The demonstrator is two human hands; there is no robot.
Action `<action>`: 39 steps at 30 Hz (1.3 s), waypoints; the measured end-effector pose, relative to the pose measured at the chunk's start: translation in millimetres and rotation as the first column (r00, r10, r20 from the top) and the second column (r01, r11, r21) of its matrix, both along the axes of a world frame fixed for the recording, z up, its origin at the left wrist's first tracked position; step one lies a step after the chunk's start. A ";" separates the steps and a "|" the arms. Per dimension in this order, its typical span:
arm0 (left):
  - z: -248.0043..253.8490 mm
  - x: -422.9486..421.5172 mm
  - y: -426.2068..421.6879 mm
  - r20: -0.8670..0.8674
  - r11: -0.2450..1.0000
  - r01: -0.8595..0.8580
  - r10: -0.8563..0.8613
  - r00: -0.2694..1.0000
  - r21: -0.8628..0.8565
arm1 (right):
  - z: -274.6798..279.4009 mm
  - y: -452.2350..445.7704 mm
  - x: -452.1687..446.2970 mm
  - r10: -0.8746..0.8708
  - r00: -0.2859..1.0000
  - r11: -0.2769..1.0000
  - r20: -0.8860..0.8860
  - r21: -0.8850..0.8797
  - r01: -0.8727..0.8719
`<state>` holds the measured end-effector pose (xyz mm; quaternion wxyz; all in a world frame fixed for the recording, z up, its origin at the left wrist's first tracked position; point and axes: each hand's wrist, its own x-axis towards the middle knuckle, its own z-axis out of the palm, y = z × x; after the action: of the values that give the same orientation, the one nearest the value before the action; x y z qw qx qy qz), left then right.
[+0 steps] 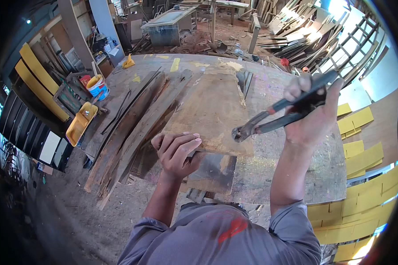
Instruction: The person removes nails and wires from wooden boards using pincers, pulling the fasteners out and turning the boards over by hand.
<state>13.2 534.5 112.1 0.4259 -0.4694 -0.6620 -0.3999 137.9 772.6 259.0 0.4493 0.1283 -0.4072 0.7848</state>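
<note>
My right hand [313,115] is wrapped round the dark handles of a pair of pincers [257,128], raised over the table. The rounded metal head of the pincers points left and down, above the near right part of a worn wooden board [208,106]. My left hand [177,152] grips that board at its near left corner, fingers on top and thumb low at the edge. Splintered, torn patches mark the board's right side and far end. Under its near edge lies a darker flat panel [213,174], partly covered.
Long rough planks [141,128] lie on the left of the worktable [292,176]. A yellow tray [80,123] and a paint bucket [97,87] stand beyond its left edge. Yellow boards [356,198] are on the right. Scrap timber [296,39] is piled behind.
</note>
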 end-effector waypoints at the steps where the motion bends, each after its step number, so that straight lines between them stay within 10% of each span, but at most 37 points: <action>1: -2.3 0.1 -0.4 0.002 1.000 -0.004 0.004 1.000 -0.001 | -1.5 -1.6 -4.2 0.068 0.998 0.998 0.011 0.006 -0.068; 9: -8.9 3.8 -4.3 0.013 1.000 -0.019 0.019 1.000 -0.013 | -0.1 -36.4 -48.0 0.234 0.927 0.972 0.292 -0.039 -0.233; 15: -24.7 11.2 -16.4 0.045 0.998 -0.040 0.042 0.998 -0.050 | -22.2 -37.2 -54.2 0.443 0.887 0.894 0.126 0.006 -0.447; 20: -42.0 8.2 -38.2 0.078 0.994 -0.053 0.061 0.995 -0.093 | -52.3 39.0 -12.8 0.156 0.981 0.984 -0.118 -0.071 -0.165; 26: -52.2 0.4 -64.2 0.171 0.962 -0.262 0.272 0.947 -0.080 | -85.9 78.9 0.8 -0.434 0.890 0.814 0.137 -0.363 0.453; 35: -79.2 -24.8 -82.5 0.800 0.628 -0.630 0.020 0.600 0.457 | -195.7 81.4 -62.5 -0.259 0.918 0.900 0.299 -0.269 0.342; 39: -85.0 1.5 -124.6 0.878 0.580 -0.720 0.015 0.479 0.382 | -209.4 65.1 -108.0 -0.202 0.936 0.907 0.289 -0.305 0.290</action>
<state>14.7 409.9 27.1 0.3071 0.1458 -0.6555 -0.6744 29.9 837.7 49.5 0.5056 -0.1052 -0.3307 0.7899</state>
